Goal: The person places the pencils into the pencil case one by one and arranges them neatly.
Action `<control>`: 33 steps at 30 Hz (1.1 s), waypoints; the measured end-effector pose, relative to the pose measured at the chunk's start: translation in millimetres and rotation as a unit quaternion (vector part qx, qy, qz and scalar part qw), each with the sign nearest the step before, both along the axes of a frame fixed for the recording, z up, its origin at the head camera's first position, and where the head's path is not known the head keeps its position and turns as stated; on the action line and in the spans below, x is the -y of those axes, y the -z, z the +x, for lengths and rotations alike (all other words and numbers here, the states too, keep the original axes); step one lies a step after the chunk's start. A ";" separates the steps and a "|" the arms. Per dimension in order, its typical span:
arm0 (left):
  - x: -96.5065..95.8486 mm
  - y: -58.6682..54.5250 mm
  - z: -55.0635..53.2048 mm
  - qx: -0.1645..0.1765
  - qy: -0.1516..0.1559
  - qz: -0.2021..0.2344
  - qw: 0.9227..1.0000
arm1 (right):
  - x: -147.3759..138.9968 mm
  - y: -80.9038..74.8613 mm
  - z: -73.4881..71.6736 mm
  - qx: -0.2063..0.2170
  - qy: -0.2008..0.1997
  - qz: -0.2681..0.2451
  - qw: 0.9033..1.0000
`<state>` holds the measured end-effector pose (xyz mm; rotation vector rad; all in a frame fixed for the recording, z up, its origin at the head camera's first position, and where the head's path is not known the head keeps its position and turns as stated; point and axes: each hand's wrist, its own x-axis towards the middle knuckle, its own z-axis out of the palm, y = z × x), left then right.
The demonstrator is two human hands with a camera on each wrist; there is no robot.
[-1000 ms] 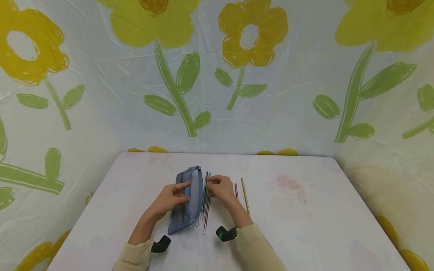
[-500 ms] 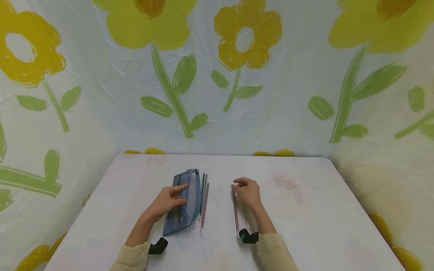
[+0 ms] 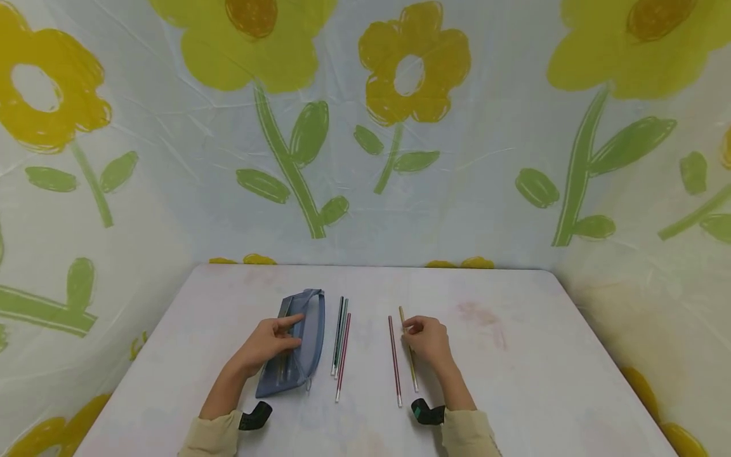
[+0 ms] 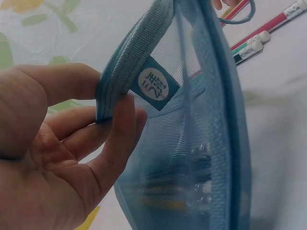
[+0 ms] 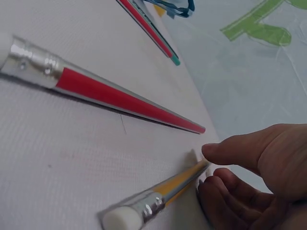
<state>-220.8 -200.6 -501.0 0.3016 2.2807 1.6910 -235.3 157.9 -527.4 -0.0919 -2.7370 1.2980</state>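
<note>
My left hand (image 3: 267, 344) pinches the zip edge of a blue mesh pencil case (image 3: 311, 333) and holds its mouth apart. Through the mesh in the left wrist view, several pencils (image 4: 165, 203) show inside. With thumb and fingers, my right hand (image 3: 429, 344) pinches a yellow pencil (image 3: 413, 371) near its far end; its white eraser (image 5: 122, 218) faces the right wrist camera. Just left of it lies a red pencil (image 3: 395, 362). Between the case and that pencil are another red pencil (image 3: 342, 362), a green pencil (image 3: 344, 327) and a dark pencil (image 3: 337, 333), side by side.
All this is on a pale table (image 3: 514, 381) with rounded far corners. A cloth backdrop (image 3: 474, 209) with printed yellow flowers rises behind it and at both sides. A black wrist camera (image 3: 427, 412) sits at my right cuff, another (image 3: 255, 416) at the left.
My right hand has moved right, away from the pencils beside the case, and now pinches the yellow pencil. My left hand and the pencil case have shifted slightly left, away from those pencils.
</note>
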 end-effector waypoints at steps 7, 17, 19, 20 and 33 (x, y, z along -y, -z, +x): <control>2.6 4.7 -3.2 0.004 0.004 -0.006 1.000 | -5.3 -2.0 3.1 -0.003 -0.014 0.012 1.000; 4.6 4.2 -6.4 0.006 0.001 0.000 1.000 | -6.5 -5.2 0.5 0.021 -0.005 0.021 1.000; 4.6 2.8 -6.0 0.007 0.001 0.001 1.000 | -5.7 -5.7 0.0 0.032 -0.003 0.016 0.999; 4.4 2.2 -5.8 0.007 -0.001 0.001 1.000 | -5.4 -6.0 -0.2 0.038 -0.002 0.011 0.999; 8.7 3.1 -1.2 0.007 -0.014 0.007 1.000 | 1.9 -11.3 -1.2 0.076 -0.025 -0.072 0.994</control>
